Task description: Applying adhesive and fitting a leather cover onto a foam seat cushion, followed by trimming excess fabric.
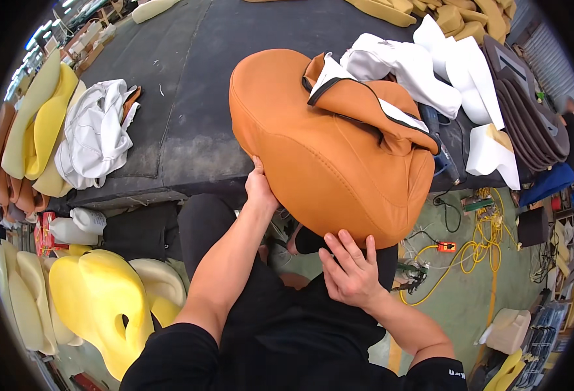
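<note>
A tan leather-covered seat cushion is propped at the near edge of the dark work table, over my knees. Its cover has a stitched seam, and a loose flap with black and white edging lies folded back on its upper right. My left hand grips the cushion's lower left side, thumb on the leather and fingers partly hidden beneath. At the lower edge, my right hand has its fingers spread, the tips at or just touching the leather. It holds nothing.
White covers and a blue heat-gun-like tool lie right on the black table. Stacked dark panels stand farther right. A crumpled white cover is at left. Yellow foam stands lower left; a yellow cable coils on the floor.
</note>
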`<state>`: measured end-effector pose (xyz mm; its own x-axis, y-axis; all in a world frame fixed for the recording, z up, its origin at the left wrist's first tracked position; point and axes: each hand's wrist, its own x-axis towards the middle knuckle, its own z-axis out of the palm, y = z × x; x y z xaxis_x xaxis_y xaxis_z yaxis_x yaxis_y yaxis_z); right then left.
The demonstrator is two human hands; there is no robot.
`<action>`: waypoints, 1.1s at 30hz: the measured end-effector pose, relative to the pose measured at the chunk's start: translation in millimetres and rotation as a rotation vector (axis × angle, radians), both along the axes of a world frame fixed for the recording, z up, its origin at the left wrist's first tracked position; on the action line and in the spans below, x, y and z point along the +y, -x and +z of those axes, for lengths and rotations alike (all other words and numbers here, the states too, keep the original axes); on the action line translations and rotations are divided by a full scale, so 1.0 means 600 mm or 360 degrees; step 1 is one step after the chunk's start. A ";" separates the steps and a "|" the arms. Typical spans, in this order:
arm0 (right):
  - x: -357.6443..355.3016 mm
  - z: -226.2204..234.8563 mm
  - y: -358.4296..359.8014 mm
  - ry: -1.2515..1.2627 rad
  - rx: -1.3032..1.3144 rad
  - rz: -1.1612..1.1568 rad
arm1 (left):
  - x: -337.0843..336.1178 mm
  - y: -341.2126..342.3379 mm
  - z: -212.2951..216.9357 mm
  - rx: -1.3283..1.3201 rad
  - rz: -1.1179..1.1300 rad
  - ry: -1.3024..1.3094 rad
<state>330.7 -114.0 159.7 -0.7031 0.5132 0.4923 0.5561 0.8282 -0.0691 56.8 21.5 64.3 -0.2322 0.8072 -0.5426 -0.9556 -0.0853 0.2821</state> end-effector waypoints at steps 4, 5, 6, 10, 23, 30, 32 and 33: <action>-0.012 0.003 -0.002 0.0133 0.0122 0.0050 | -0.011 0.006 -0.027 -0.0055 -0.0032 0.0089; -0.013 0.007 0.000 0.0172 0.0204 0.0055 | -0.012 0.008 -0.033 -0.0054 -0.0029 0.0100; -0.015 0.012 0.002 0.0213 0.0285 0.0065 | -0.012 0.010 -0.042 -0.0059 -0.0067 0.0101; -0.001 0.034 0.014 0.0240 0.0503 0.0064 | -0.014 0.019 -0.064 -0.0039 -0.0220 0.0064; 0.149 0.157 0.062 0.0114 0.0518 0.0003 | -0.018 0.012 -0.068 0.0096 -0.0207 0.0073; 0.179 0.198 0.115 0.0202 0.0083 0.0110 | -0.013 0.014 -0.061 0.0098 -0.0197 0.0049; 0.179 0.185 0.114 0.0242 0.0060 0.0164 | -0.015 0.018 -0.069 0.0138 -0.0188 0.0005; 0.176 0.182 0.110 0.0239 0.0094 0.0154 | -0.015 0.015 -0.060 0.0131 -0.0201 0.0045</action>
<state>264.8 -8.4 268.8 -0.7250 0.5154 0.4568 0.4656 0.8556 -0.2263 47.5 12.2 28.4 -0.1741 0.8177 -0.5487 -0.9318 0.0434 0.3604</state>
